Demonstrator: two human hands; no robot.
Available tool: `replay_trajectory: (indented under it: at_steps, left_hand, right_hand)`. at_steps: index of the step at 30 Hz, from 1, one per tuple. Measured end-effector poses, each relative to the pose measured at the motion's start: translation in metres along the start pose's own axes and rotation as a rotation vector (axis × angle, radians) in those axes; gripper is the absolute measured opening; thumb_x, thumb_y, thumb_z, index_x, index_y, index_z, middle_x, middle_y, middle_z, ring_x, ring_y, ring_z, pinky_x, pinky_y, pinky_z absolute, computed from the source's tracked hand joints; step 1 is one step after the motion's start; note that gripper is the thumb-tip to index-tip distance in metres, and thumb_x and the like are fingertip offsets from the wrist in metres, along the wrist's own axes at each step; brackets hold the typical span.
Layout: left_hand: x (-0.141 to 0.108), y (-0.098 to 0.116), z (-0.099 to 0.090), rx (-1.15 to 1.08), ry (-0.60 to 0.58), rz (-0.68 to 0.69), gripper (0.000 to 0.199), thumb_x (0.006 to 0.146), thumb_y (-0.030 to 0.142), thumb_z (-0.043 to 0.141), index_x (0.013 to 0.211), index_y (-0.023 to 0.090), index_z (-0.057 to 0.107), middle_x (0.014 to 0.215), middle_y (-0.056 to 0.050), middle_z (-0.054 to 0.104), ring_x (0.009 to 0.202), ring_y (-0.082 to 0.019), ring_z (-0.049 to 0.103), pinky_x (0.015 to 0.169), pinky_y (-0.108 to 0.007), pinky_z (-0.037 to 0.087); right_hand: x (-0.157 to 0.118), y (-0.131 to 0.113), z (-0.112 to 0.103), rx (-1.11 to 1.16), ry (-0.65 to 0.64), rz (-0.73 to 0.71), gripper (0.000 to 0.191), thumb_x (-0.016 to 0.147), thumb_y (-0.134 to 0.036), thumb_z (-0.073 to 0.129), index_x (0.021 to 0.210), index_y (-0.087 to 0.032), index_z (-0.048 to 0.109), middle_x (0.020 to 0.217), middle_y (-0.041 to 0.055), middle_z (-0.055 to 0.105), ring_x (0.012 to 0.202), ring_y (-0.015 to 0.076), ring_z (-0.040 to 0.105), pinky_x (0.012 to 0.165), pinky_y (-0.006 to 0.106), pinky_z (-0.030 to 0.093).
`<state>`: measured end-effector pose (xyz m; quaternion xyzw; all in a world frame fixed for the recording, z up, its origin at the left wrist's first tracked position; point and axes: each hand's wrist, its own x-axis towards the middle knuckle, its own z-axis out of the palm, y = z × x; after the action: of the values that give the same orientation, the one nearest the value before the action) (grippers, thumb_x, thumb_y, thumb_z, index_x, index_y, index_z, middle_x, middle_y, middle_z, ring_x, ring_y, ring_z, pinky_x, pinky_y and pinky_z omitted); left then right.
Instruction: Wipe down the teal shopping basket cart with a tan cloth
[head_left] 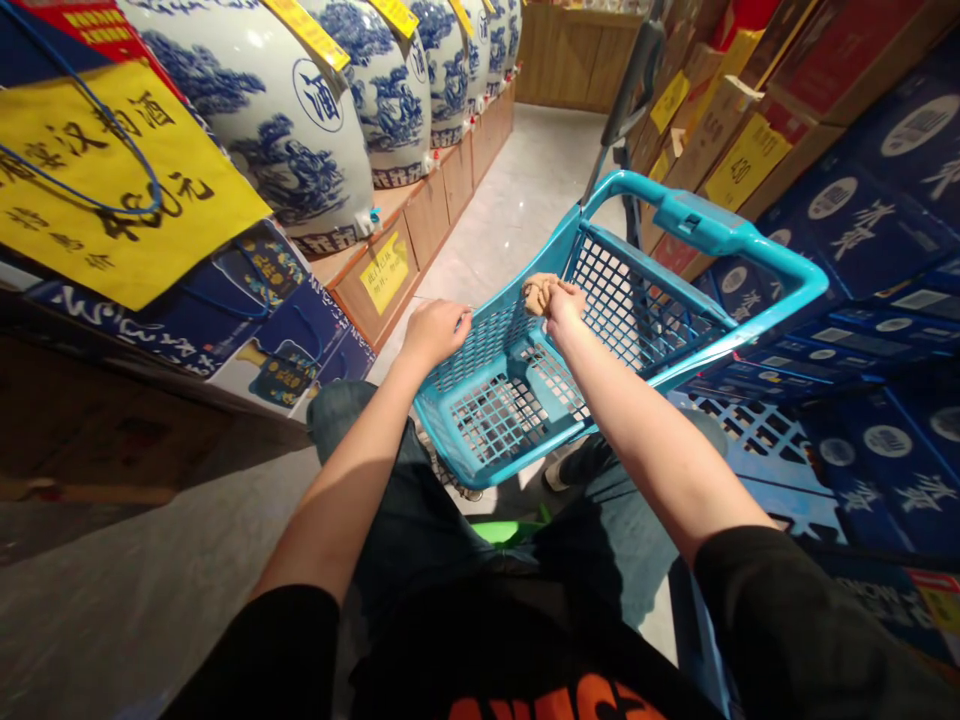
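Between my knees stands a blue plastic shopping cart [480, 465] with mesh walls and a thick handle at its upper right. My right hand [564, 305] is closed round a crumpled tan cloth [538, 293], held over the inside of the basket near its far mesh wall. On the other side, my left hand [439, 335] rests at the cart's left rim with its fingers curled over the edge. Its fingertips are partly hidden, and nothing but the rim shows in it.
Large blue-and-white jars [281, 130] line a wooden ledge [427, 230] on the left. Dark blue gift boxes [285, 340] with a yellow price sign [127, 180] stand nearer. Stacked cartons [862, 230] wall the right side. Tiled floor [517, 170] runs between.
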<state>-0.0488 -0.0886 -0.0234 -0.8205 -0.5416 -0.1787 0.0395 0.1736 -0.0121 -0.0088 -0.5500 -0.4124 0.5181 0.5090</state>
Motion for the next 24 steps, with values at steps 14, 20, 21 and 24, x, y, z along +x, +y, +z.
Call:
replay_trajectory:
  at_steps: [14,20,21,24]
  left_hand:
    - [-0.011,0.004,-0.005,-0.209,-0.105,-0.226,0.047,0.109,0.046,0.044,0.105,0.019,0.083,0.094,-0.011,0.082,0.086,-0.027,0.072,0.071,-0.033,0.041]
    - [-0.009,0.008,-0.008,-0.188,-0.102,-0.185,0.045,0.108,0.042,0.043,0.098,0.021,0.082,0.087,-0.010,0.081,0.080,-0.026,0.070,0.069,-0.033,0.039]
    - [-0.008,0.007,-0.009,-0.188,-0.105,-0.175,0.045,0.108,0.041,0.043,0.097,0.021,0.081,0.087,-0.010,0.081,0.079,-0.025,0.070,0.069,-0.033,0.040]
    - [-0.001,0.004,-0.006,-0.182,-0.118,-0.153,0.043,0.106,0.040,0.044,0.094,0.020,0.080,0.087,-0.011,0.081,0.077,-0.026,0.070,0.069,-0.034,0.040]
  right_hand:
    - [-0.038,0.018,0.015,-0.267,-0.220,-0.270,0.025,0.064,-0.010,0.073,0.068,-0.022,0.051,0.070,-0.0105,0.051,0.074,0.0109,0.048,0.077,0.022,0.040]
    - [-0.035,0.018,0.014,-0.236,0.084,-0.230,0.028,0.070,-0.005,0.061,0.065,-0.025,0.043,0.072,-0.0087,0.049,0.075,0.0113,0.049,0.079,0.023,0.042]
    - [-0.037,0.018,0.015,-0.267,0.021,-0.232,0.027,0.070,-0.005,0.064,0.064,-0.024,0.045,0.070,-0.0090,0.050,0.074,0.0117,0.049,0.078,0.023,0.042]
    - [-0.044,0.018,0.018,-0.310,-0.128,-0.238,0.027,0.067,-0.008,0.071,0.062,-0.023,0.049,0.066,-0.0101,0.049,0.071,0.0121,0.047,0.075,0.024,0.039]
